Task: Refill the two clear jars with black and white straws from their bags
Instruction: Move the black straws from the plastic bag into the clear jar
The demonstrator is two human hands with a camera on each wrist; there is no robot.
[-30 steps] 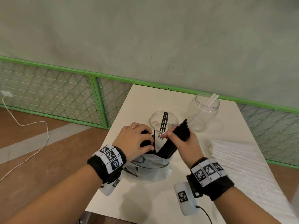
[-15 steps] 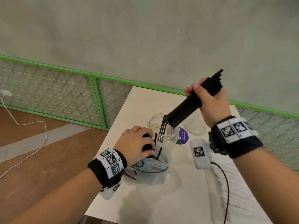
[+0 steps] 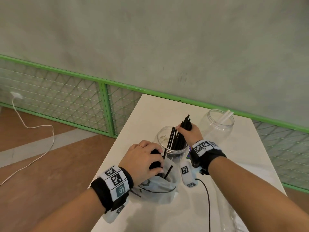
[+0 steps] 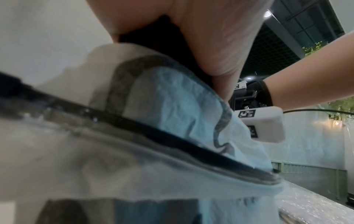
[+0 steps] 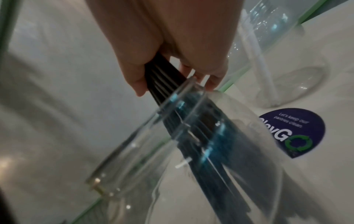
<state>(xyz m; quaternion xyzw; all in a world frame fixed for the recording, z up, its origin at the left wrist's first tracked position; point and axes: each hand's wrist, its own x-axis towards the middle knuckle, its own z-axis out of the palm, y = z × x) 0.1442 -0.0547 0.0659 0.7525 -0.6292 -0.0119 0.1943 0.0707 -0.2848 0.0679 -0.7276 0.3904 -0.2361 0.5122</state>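
From the head view, at frame centre, the right hand is grasping black straws standing in the near jar; the left hand is clutching the bag below. The left wrist view is showing crumpled bag plastic. In the right wrist view, fingers are wrapping the bundle at the jar's mouth.

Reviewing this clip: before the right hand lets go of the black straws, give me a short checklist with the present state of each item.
1. Straw bundle inside the near jar: ok, lower ends are past the rim.
2. Right hand gripping the bundle: ok, fingers curl round it.
3. Bundle ends on the jar floor: cannot tell, blurred through the plastic.
4. Near jar upright on the table: ok.
5. Left hand holding the bag of remaining black straws: ok.
6. Far jar clear of the move: ok, it stands apart with white straws in it.
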